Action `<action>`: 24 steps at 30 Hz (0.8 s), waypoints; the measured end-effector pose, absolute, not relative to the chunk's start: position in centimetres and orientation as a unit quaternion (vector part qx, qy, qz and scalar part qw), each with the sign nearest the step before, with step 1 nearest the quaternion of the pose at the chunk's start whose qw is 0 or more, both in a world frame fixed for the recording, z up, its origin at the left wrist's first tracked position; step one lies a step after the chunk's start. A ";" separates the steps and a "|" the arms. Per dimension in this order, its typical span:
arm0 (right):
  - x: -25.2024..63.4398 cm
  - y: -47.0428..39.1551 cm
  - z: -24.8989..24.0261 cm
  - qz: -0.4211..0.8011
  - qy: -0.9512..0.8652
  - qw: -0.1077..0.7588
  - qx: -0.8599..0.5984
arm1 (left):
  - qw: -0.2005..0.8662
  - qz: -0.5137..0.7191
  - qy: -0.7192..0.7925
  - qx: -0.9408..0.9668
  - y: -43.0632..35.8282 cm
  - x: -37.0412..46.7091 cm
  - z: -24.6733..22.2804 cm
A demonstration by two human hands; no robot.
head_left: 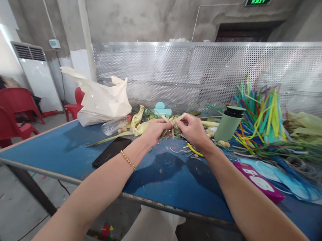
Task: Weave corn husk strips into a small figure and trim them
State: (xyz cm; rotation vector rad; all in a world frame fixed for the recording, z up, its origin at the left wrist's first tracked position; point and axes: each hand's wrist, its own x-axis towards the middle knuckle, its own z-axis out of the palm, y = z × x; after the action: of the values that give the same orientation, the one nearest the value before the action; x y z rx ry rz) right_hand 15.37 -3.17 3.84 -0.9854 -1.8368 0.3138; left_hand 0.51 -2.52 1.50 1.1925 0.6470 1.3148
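Note:
Both my hands meet above the middle of the blue table [150,179]. My left hand [157,129], with a gold bead bracelet at the wrist, pinches pale green husk-like strips [174,121]. From the other side my right hand [189,128] has its thumb and fingers closed on the same strips. Which strip lies in which hand is hard to make out. More pale leaves [137,124] lie left of my hands, with a long green blade pointing to the left. Thin scraps and a yellow strip [194,150] lie just beneath my right hand.
A black phone [112,152], a clear bottle [113,127] and a white plastic bag [102,101] are on the left. To the right stand a green tumbler [229,124], a pile of coloured strips [264,117] and a magenta packet [259,182]. A perforated metal panel [167,72] rises behind.

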 end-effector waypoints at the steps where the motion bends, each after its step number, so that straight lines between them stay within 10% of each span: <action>1: 15.4 -3.1 3.8 0.145 -0.758 0.492 -0.403 | 0.578 0.567 0.279 0.516 -2.5 0.5 1.5; 11: 15.5 -3.2 3.7 0.268 -0.740 0.486 -0.379 | 0.528 0.591 0.290 0.537 -2.2 0.6 1.1; 24: 15.8 -2.9 3.8 -0.006 -0.805 0.409 -0.430 | 0.484 0.572 0.336 0.571 -2.1 0.7 0.4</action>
State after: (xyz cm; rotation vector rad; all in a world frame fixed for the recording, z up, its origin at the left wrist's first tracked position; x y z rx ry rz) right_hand 15.76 -2.92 3.79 -1.0823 -2.0284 -0.0140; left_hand 0.73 -2.12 0.42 1.3900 0.8185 1.3939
